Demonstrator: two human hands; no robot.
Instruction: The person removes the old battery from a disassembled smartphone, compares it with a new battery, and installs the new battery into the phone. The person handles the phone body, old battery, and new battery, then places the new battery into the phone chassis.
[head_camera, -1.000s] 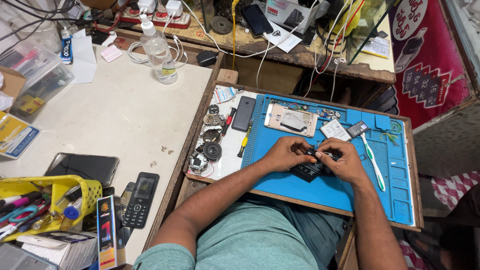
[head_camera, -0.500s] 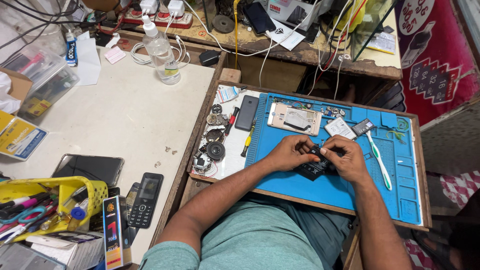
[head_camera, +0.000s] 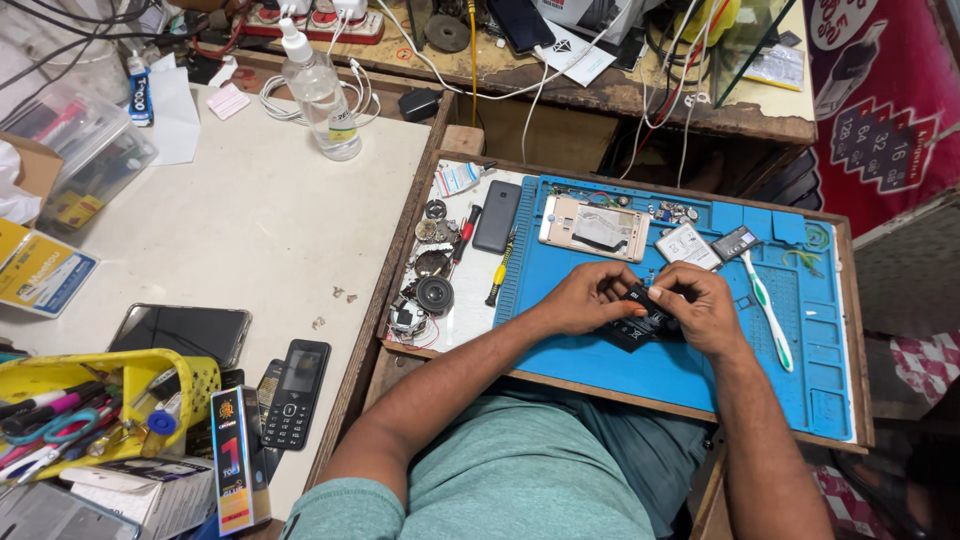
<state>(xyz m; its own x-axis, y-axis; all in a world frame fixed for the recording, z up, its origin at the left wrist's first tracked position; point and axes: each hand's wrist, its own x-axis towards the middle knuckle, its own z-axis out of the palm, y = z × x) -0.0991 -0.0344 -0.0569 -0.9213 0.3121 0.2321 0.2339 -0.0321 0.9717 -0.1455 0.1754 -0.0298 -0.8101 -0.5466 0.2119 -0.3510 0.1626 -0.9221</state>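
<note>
While both hands, left hand and right hand, grip the black phone, a slip may scratch it.

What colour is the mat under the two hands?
The work mat is bright blue; the head view shows it best.

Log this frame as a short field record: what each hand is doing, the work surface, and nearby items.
left hand: left hand grips the near-left end of a small dark phone part
right hand: right hand pinches the part's top edge
work surface: blue repair mat on a wooden tray
on mat: gold phone frame, white-and-green toothbrush
left of mat: black phone, yellow-handled screwdriver
side table: spray bottle, keypad phone
</note>
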